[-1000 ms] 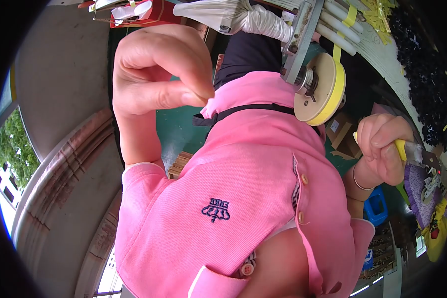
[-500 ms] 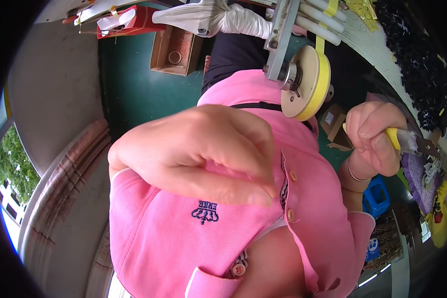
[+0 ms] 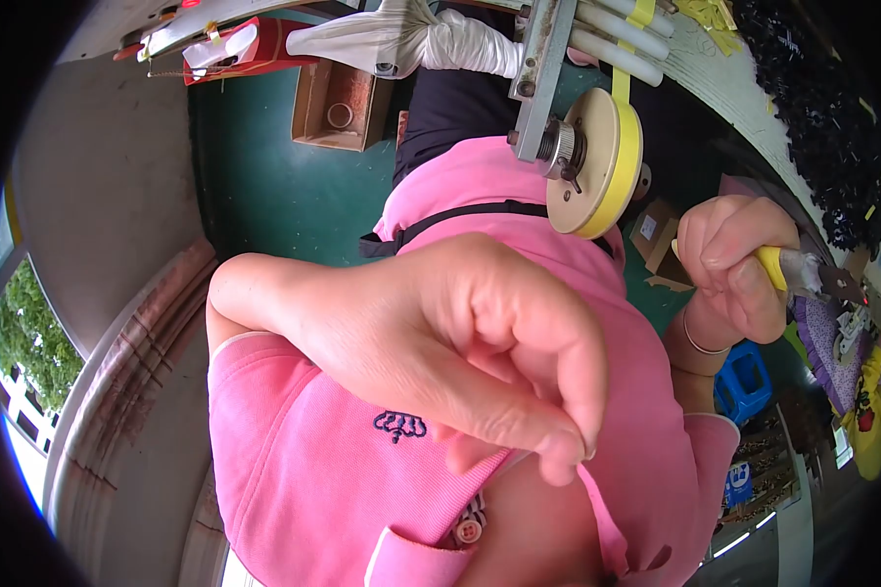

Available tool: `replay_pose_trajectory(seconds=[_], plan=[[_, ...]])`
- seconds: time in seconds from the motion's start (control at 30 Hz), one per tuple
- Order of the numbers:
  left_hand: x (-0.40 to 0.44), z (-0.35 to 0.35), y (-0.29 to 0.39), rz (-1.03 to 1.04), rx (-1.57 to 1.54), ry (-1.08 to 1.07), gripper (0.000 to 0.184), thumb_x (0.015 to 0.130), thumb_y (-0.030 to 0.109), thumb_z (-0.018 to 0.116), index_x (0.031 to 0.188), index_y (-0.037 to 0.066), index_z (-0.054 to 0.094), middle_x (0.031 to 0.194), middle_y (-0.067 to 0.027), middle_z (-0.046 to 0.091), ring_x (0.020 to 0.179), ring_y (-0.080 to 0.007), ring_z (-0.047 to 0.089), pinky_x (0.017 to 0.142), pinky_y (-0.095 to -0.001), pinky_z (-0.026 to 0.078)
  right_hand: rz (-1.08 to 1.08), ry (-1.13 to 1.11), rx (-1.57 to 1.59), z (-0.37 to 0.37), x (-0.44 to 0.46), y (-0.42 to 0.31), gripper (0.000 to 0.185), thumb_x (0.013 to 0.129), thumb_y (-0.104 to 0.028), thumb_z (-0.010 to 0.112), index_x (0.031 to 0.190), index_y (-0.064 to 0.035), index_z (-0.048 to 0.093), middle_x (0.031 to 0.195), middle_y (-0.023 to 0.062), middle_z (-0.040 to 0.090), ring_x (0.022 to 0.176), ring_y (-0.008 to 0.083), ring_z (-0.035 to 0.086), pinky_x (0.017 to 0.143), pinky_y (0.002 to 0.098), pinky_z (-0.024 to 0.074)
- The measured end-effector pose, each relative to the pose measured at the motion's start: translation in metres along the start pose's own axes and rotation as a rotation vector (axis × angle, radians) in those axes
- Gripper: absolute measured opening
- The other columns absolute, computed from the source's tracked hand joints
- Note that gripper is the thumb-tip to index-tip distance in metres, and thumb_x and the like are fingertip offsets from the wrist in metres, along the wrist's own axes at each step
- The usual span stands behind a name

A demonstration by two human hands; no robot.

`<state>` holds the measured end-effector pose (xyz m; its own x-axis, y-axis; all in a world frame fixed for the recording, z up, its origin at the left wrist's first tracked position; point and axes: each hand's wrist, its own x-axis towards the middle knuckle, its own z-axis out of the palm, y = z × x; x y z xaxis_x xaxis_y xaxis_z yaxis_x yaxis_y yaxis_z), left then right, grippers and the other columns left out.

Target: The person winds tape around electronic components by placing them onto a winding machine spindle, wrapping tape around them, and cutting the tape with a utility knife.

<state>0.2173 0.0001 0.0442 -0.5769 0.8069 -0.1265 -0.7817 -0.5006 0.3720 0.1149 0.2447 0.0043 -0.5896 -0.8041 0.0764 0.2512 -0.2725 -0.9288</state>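
Note:
My left hand (image 3: 480, 338) is closed in front of the pink shirt (image 3: 294, 470), with thumb and index fingertip pressed together. Whatever may be between those fingertips is too small to make out. At the right, my right hand (image 3: 736, 262) is wrapped round the yellow handle of a tool (image 3: 773, 267), whose metal end points right. Between and above the hands, a beige wheel (image 3: 582, 161) carries a yellow strip (image 3: 628, 166) around its rim. The strip runs up over white rods (image 3: 617, 54) beside a metal bar (image 3: 546, 78).
White cloth (image 3: 470, 44) is wrapped near the bar. A red box (image 3: 235, 49) is at the upper left, above a cardboard box (image 3: 343, 103) on the green floor. Black scraps (image 3: 812, 108) cover the right worktop. A blue stool (image 3: 744, 382) stands below my right hand.
My left hand has moved right and down across the shirt, staying pinched. My right hand keeps its hold on the tool. The surroundings have shifted slightly left in view.

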Motion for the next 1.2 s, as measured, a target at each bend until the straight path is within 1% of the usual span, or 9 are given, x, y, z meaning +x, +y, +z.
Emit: replay_pose_trajectory(seconds=[0.27,0.53,0.67,0.77,0.83,0.93,1.0,1.1,1.2], plan=[[-0.005,0.005,0.002,0.293,-0.163,0.274,0.009,0.081,-0.012,0.059,0.088,-0.017,0.054,0.065,-0.0211,0.061,0.049,-0.0207,0.063,0.042,-0.0272,0.053,-0.003,0.04,0.014,0.002,-0.001,0.002,0.017,0.083,-0.012,0.06,0.088,0.0043,0.06,0.063,0.0086,0.055,0.046,0.0068,0.042,0.041,0.0207,0.03],[-0.011,0.003,0.01,0.577,0.068,0.496,0.014,0.09,0.002,0.055,0.085,-0.002,0.043,0.05,-0.0065,0.051,0.033,-0.0134,0.05,0.029,-0.021,0.041,-0.005,0.034,0.012,0.002,-0.002,0.003,0.017,0.083,-0.012,0.059,0.089,0.0046,0.06,0.061,0.0068,0.053,0.046,0.0062,0.041,0.041,0.0202,0.03],[-0.028,-0.024,0.012,0.748,0.208,0.407,0.012,0.095,0.009,0.052,0.091,0.001,0.042,0.051,-0.0026,0.047,0.028,-0.0103,0.041,0.026,-0.0198,0.033,-0.013,0.018,0.024,0.002,0.0,0.004,0.017,0.083,-0.011,0.059,0.089,0.0052,0.059,0.06,0.0056,0.051,0.045,0.0058,0.041,0.041,0.02,0.0292],[-0.046,-0.039,0.013,0.838,0.218,0.544,0.015,0.098,0.011,0.045,0.105,-0.003,0.047,0.062,-0.0037,0.05,0.037,-0.0067,0.041,0.031,-0.0196,0.034,-0.008,0.008,0.036,0.002,0.0,0.004,0.017,0.084,-0.01,0.058,0.09,0.0054,0.059,0.06,0.0053,0.051,0.045,0.0057,0.04,0.041,0.02,0.0287],[-0.042,-0.042,0.012,0.912,0.503,0.684,0.014,0.098,0.009,0.045,0.103,-0.003,0.049,0.068,-0.0046,0.051,0.042,-0.0072,0.041,0.039,-0.0196,0.036,-0.004,0.002,0.043,0.001,-0.001,0.004,0.017,0.084,-0.01,0.058,0.09,0.0054,0.059,0.06,0.0052,0.051,0.045,0.0056,0.04,0.041,0.0199,0.0286],[-0.055,-0.043,0.006,0.793,0.66,0.899,0.013,0.089,0.003,0.056,0.098,-0.005,0.059,0.071,-0.0099,0.06,0.051,-0.0135,0.054,0.048,-0.0217,0.042,0.0,-0.003,0.039,-0.001,-0.002,0.004,0.017,0.084,-0.01,0.058,0.09,0.0053,0.059,0.06,0.0052,0.051,0.046,0.0055,0.041,0.041,0.0196,0.0289],[-0.042,-0.044,0.003,0.723,1.555,1.17,0.019,0.084,0.001,0.061,0.101,-0.006,0.06,0.071,-0.0113,0.06,0.055,-0.0157,0.056,0.051,-0.0241,0.044,0.002,-0.006,0.024,-0.002,-0.002,0.003,0.017,0.084,-0.01,0.058,0.09,0.0053,0.059,0.06,0.0052,0.051,0.046,0.0055,0.041,0.041,0.0195,0.0292],[-0.042,-0.034,0.0,0.648,1.753,0.906,0.027,0.076,0.003,0.069,0.101,-0.005,0.065,0.068,-0.0101,0.059,0.06,-0.0183,0.056,0.054,-0.0288,0.043,0.007,0.02,-0.001,0.0,-0.002,0.004,0.017,0.083,-0.01,0.058,0.09,0.0052,0.06,0.062,0.0069,0.054,0.047,0.0056,0.041,0.042,0.0196,0.0296],[-0.038,-0.023,0.004,0.569,1.119,0.305,0.029,0.075,0.011,0.073,0.097,-0.007,0.068,0.063,-0.0098,0.057,0.058,-0.0162,0.052,0.049,-0.0291,0.039,-0.005,0.042,-0.001,0.004,0.0,0.004,0.016,0.082,-0.01,0.059,0.088,0.0051,0.061,0.066,0.0093,0.057,0.047,0.0057,0.042,0.042,0.0197,0.0297]])
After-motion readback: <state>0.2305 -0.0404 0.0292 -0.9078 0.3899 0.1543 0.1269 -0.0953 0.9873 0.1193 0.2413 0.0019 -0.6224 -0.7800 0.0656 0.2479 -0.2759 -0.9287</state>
